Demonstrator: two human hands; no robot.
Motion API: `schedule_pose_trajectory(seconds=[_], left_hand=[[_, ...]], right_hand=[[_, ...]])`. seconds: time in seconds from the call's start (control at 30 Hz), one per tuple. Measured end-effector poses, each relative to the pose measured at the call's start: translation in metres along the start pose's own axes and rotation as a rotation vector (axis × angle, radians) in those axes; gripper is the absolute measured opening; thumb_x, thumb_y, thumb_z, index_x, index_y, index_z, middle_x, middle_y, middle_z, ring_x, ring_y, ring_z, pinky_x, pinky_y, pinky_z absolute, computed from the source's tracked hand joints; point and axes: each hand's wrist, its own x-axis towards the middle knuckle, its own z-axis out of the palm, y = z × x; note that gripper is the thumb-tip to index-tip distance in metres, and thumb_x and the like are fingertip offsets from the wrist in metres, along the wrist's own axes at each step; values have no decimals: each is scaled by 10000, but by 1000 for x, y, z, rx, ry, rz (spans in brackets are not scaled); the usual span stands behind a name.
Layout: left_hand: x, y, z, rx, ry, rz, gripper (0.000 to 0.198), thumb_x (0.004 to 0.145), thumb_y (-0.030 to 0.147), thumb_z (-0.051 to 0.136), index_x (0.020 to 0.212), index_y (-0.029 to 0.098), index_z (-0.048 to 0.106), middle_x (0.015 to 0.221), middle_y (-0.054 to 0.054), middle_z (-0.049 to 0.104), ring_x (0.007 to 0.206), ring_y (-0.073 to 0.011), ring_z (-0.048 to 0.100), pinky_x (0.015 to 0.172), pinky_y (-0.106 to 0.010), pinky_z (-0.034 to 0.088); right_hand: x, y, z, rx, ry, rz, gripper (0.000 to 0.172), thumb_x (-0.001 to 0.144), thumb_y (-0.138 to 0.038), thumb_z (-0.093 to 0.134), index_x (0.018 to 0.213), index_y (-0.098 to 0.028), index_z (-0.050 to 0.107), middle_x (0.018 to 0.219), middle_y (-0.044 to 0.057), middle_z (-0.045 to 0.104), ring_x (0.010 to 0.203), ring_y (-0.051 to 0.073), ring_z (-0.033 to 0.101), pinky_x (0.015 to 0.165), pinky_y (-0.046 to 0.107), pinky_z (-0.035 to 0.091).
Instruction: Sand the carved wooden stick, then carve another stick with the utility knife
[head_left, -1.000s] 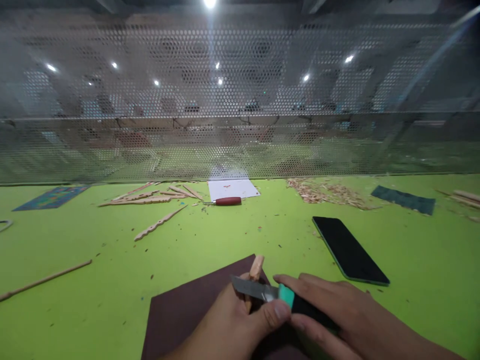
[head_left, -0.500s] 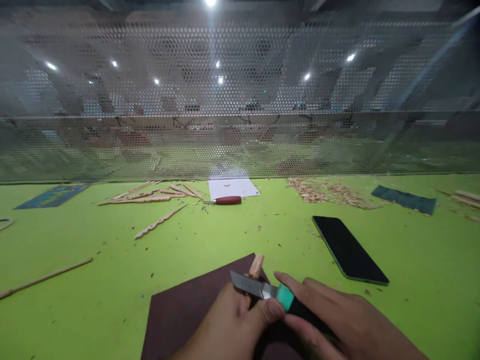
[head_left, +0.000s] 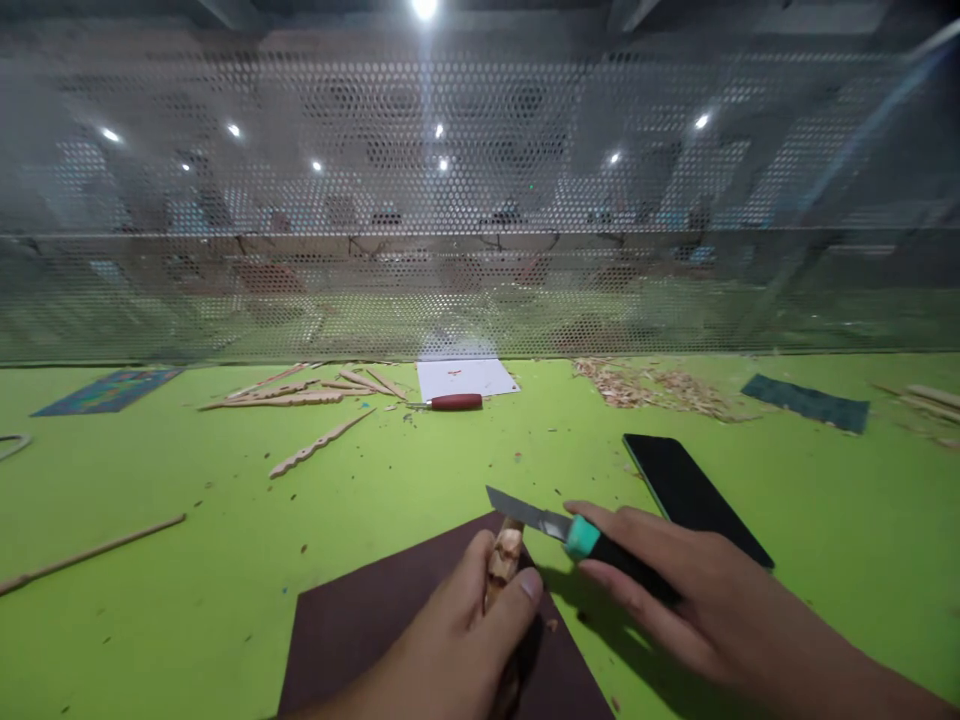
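Observation:
My left hand [head_left: 465, 630] is closed around a carved wooden stick [head_left: 505, 552], whose notched upper end sticks out between thumb and forefinger. Most of the stick is hidden by the hand. In my right hand [head_left: 675, 580] is a utility knife [head_left: 581, 538] with a black handle and a teal collar. Its blade points up and left, just above the tip of the stick; whether the two touch I cannot tell. Beneath the hands lies a dark brown sheet [head_left: 360, 620], with a few small chips by its right edge.
A black phone [head_left: 697, 498] lies beside my right hand. Farther back are a red-handled tool [head_left: 456, 402], white paper [head_left: 480, 377], carved wooden strips [head_left: 322, 445], wood shavings [head_left: 675, 390] and a dark sandpaper strip [head_left: 806, 402]. A thin stick [head_left: 90, 555] lies left; a perforated screen [head_left: 480, 200] stands behind.
The right hand with the knife has moved up and right, away from the left thumb. The blade has gone from across the stick to above its tip. The left hand still grips the stick.

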Motion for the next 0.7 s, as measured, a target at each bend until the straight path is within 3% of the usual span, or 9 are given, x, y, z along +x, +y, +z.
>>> schedule_pose_trajectory(seconds=[0.1,0.2,0.27,0.37,0.43,0.5,0.53,0.6,0.7], left_hand=[[2,-3,-1,-50,-61,-73,680,943,660,589,1420,210,409,625,114,493,343,-38,336,370,-167,353],[2,-3,-2,-127,-77,-64,842,882,664,680,1480,219,289,729,100,552,324,-1,298,330,-151,288],[1,0,-2,-163,-95,-79,945,859,641,727,1526,218,209,675,124,520,326,-7,271,329,-153,258],[0,5,-1,-177,-126,-95,854,856,576,775,1486,225,317,589,145,460,365,-27,280,377,-155,250],[1,7,1,-233,-131,-33,648,845,517,817,1329,233,493,692,102,538,461,-31,400,477,-160,356],[3,7,3,-324,-125,78,491,833,447,852,1176,218,586,891,37,619,716,-75,585,723,-211,493],[3,6,3,-362,-123,124,444,837,421,853,1142,211,607,984,9,638,884,-115,628,875,-258,502],[5,2,4,-377,-106,159,410,859,403,835,1149,200,629,1107,-36,656,1151,-199,609,1080,-358,434],[3,-2,3,-271,-41,109,523,877,446,806,1296,207,605,1366,-97,621,1403,-272,484,1234,-457,290]], right_hand=[[1,1,1,56,-57,-1,367,1072,-341,488,1394,-216,610,1074,102,781,919,223,775,780,317,623],[3,-6,-1,99,-104,3,350,1064,-330,504,1375,-231,631,1025,95,781,881,214,767,779,294,610],[5,-12,-4,126,-143,0,326,1062,-323,508,1344,-242,649,983,84,776,840,200,756,755,270,602],[7,-19,-7,173,-182,-28,269,1050,-321,533,1266,-257,681,962,70,770,831,191,744,748,251,594],[7,-20,-9,214,-202,-39,233,1046,-314,542,1218,-260,688,973,64,767,853,189,742,773,250,594],[7,-21,-9,245,-219,-38,234,1051,-303,531,1230,-262,676,991,60,765,889,189,744,817,261,596],[6,-20,-8,251,-216,-40,256,1052,-299,525,1267,-264,661,1000,60,765,905,190,745,834,267,597],[4,-19,-7,234,-192,-44,329,1049,-292,529,1365,-268,618,1014,64,767,921,197,749,847,277,602],[0,-19,-2,154,-144,-51,405,1041,-299,538,1440,-242,583,1008,82,770,886,210,759,826,295,620]])
